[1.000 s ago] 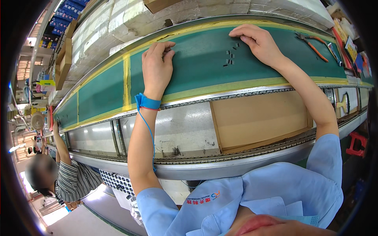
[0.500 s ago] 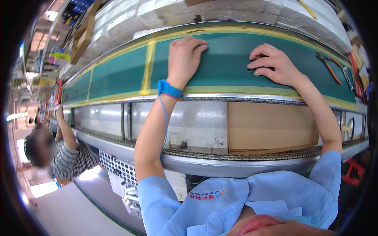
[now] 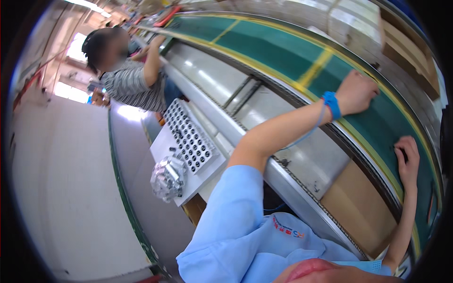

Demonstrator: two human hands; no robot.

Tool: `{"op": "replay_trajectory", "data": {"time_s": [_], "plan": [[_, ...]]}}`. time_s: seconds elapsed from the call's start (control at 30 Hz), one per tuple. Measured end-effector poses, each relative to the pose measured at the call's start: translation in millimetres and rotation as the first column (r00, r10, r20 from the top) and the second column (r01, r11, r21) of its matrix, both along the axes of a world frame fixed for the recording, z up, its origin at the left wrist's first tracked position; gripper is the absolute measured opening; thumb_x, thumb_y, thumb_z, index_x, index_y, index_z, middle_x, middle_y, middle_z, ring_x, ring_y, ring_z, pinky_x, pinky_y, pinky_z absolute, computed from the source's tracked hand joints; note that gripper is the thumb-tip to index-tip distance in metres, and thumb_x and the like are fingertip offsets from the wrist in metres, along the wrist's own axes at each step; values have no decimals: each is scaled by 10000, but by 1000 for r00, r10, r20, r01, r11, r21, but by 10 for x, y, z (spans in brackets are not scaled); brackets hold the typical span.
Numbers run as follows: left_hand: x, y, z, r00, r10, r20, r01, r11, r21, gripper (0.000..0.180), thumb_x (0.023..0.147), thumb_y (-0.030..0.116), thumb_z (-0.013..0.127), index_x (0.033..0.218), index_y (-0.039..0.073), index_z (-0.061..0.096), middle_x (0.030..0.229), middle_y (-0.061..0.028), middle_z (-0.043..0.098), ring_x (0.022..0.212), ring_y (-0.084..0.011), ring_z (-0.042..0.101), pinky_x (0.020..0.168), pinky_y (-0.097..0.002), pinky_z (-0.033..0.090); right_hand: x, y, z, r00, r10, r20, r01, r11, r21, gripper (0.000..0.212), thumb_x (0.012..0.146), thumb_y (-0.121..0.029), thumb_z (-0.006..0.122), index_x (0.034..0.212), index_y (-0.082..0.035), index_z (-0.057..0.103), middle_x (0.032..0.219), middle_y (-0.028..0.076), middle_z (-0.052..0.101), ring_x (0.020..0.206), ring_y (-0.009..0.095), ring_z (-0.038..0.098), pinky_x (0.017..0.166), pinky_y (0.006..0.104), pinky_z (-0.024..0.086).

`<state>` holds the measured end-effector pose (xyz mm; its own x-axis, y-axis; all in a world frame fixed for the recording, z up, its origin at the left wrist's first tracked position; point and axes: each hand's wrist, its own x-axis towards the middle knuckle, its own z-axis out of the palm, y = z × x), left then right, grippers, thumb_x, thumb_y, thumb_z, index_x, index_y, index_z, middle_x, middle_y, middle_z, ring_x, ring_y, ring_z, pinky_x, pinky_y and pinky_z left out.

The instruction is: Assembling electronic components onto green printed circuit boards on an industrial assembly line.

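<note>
My left hand [image 3: 358, 93], with a blue wrist strap [image 3: 331, 104] and its thin cord, rests on the green conveyor belt [image 3: 290, 59], just past a yellow tape stripe. Its fingers are curled together, and whatever they may hold is hidden. Farther right on the same belt lies my right hand [image 3: 408, 158], thumb and fingers apart with a gap between them. A tiny dark piece [image 3: 396, 148] shows by its fingertips, too small to name; I see no firm grip on it. An orange-handled tool [image 3: 430, 207] lies on the belt beyond the right hand.
A white tray of round black parts [image 3: 191, 141] stands at left beside a clear plastic bag [image 3: 168, 178]. Another person in a striped shirt [image 3: 134, 87] works farther up the line. A metal rail [image 3: 288, 186] runs before me; a cardboard box [image 3: 408, 52] stands behind the belt.
The view has swung left and tilted, bringing the tray, bag and other person farther into sight. Both hands stay over the belt in much the same poses.
</note>
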<state>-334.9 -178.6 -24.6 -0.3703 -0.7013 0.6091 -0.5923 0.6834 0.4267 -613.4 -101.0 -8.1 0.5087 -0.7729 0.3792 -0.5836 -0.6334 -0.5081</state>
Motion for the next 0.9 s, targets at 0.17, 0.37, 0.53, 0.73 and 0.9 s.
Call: {"op": "replay_trajectory", "data": {"time_s": [0.17,0.37,0.53,0.73,0.9], "plan": [[-6,-38,-82,999,27,-29,-27,999,-19,88,774,106,625,836,113,688,801,-49,652,835,-241,611,836,-379,390,6,-11,-23,999,-50,2,50,999,19,76,828,36,566,892,7,536,911,118,500,859,249,534,778,284,420],[-24,-47,-74,1000,1,-22,-2,999,-34,94,774,93,620,805,118,705,784,-51,635,813,-231,598,832,-373,389,-75,-27,-61,990,-139,-13,138,990,-25,64,838,21,570,892,7,538,902,105,499,844,239,532,769,275,420],[-35,-58,-72,1000,2,-8,-2,999,-38,101,770,88,615,801,115,707,800,-56,634,827,-228,597,832,-370,390,-70,-26,-43,991,-137,-8,137,990,-32,60,842,23,565,894,9,539,898,106,498,849,241,534,780,269,417],[-41,-44,-31,999,-12,-50,11,1000,-14,95,788,85,616,846,104,690,806,-55,638,841,-236,600,842,-376,390,-44,-14,-21,990,-140,0,140,990,-8,62,837,26,563,892,11,538,900,112,501,855,248,536,789,271,417],[-15,-22,10,999,-10,-38,10,1000,1,93,806,80,614,864,104,683,811,-55,640,853,-241,599,856,-376,389,-30,-14,21,991,-135,-14,135,991,-4,63,832,30,562,887,10,541,899,114,506,856,251,536,785,276,419]]}}
